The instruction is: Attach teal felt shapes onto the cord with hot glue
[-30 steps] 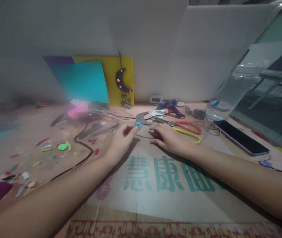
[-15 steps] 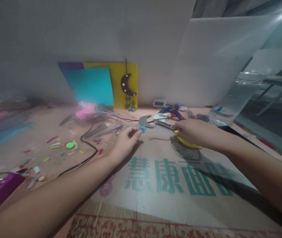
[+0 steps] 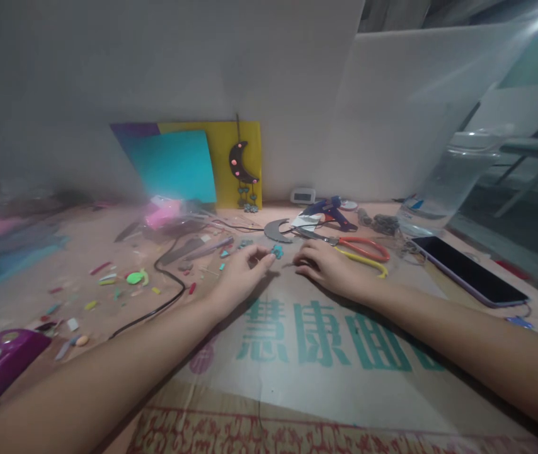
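While the left hand (image 3: pixel 241 275) pinches a blue flower-shaped piece (image 3: pixel 277 251) near the grey crescent (image 3: pixel 274 231), I can't tell whether the curled right hand (image 3: pixel 322 266) grips anything; a loose pinch could let the piece drop.

Turquoise piece (image 3: pixel 277 251), grey crescent (image 3: pixel 272 231), pink-dotted dark crescent (image 3: pixel 237 162), orange-and-yellow-handled scissors (image 3: pixel 332 241)

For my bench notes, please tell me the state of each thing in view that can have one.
Left hand: pinching the small turquoise piece
Right hand: fingers curled, grip unclear
Scissors: lying down, handles spread
Phone: face up, screen dark
Glue gun: lying down, power unclear
Moon ornament: in front of yellow sheet
Grey crescent: lying flat
White display: upright, reading illegible
Clear container: standing
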The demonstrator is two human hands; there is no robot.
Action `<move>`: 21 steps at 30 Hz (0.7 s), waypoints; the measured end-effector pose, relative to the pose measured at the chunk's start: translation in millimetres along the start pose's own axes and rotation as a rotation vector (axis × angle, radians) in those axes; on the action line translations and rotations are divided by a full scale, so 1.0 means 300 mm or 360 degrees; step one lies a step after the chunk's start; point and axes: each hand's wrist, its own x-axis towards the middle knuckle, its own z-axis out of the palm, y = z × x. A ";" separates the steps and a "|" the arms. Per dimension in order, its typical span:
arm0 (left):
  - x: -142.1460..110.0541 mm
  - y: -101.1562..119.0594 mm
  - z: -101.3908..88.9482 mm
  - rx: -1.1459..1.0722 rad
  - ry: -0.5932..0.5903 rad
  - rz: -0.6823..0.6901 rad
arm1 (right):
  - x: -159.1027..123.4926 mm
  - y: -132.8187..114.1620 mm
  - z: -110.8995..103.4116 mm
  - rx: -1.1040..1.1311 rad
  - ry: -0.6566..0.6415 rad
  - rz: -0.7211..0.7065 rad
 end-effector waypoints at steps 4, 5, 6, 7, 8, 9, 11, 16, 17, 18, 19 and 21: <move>0.007 -0.016 0.010 -0.0073 -0.0014 -0.0029 | 0.006 0.021 0.021 0.0076 0.0080 0.0044; 0.007 -0.016 0.010 -0.0082 -0.0018 -0.0035 | 0.004 0.021 0.020 0.0108 0.0098 0.0075; 0.007 -0.015 0.011 -0.0085 -0.0021 -0.0042 | 0.000 0.019 0.016 0.0151 0.0108 0.0124; 0.007 -0.013 0.010 -0.0085 -0.0022 -0.0050 | -0.004 0.016 0.011 0.0200 0.0103 0.0190; 0.007 -0.010 0.010 -0.0086 -0.0027 -0.0060 | -0.008 0.011 0.005 0.0250 0.0084 0.0261; 0.006 -0.007 0.009 -0.0086 -0.0031 -0.0069 | -0.011 0.006 -0.001 0.0289 0.0060 0.0318; 0.005 0.001 0.007 -0.0079 -0.0042 -0.0089 | -0.015 -0.003 -0.011 0.0326 0.0046 0.0359; 0.003 0.017 0.003 -0.0035 -0.0045 -0.0096 | -0.013 -0.010 -0.013 0.0394 0.0190 0.0234; 0.003 0.020 0.002 -0.0032 -0.0045 -0.0091 | -0.013 -0.010 -0.011 0.0395 0.0200 0.0210; 0.002 0.022 0.001 -0.0029 -0.0047 -0.0090 | -0.014 -0.011 -0.010 0.0386 0.0210 0.0188; 0.001 0.023 -0.001 -0.0022 -0.0048 -0.0091 | -0.015 -0.011 -0.009 0.0377 0.0223 0.0171; -0.001 0.025 -0.003 0.0010 -0.0041 -0.0089 | -0.018 -0.011 -0.010 0.0361 0.0256 0.0146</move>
